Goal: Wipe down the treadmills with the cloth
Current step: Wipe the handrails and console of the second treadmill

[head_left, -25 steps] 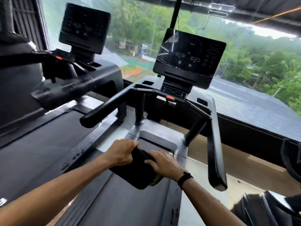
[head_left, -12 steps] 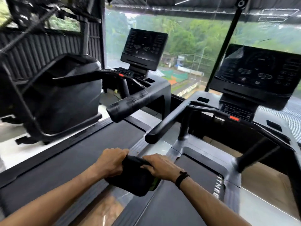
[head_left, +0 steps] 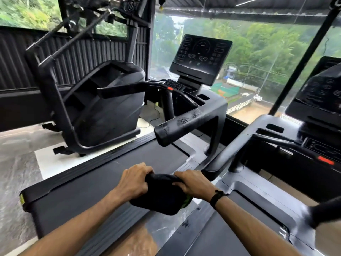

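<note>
A dark cloth (head_left: 162, 196) with a green edge hangs in the air between my two hands, above the gap between two treadmills. My left hand (head_left: 133, 181) grips its left end and my right hand (head_left: 193, 183), with a black wristband, grips its right end. The left treadmill (head_left: 103, 178) has a black belt, a scuffed handrail (head_left: 184, 122) and a dark console screen (head_left: 201, 58). The right treadmill (head_left: 258, 196) shows its grey motor cover, a handrail and part of its console at the right edge.
A black stair-climber machine (head_left: 103, 108) stands left of the treadmills on a white mat. Large windows ahead look out on trees and a road. A strip of wooden and glossy floor (head_left: 136, 241) runs between the two treadmills.
The view has swung left from the right treadmill toward the left one. Both hands have kept hold of the cloth and moved over the gap between the machines.
</note>
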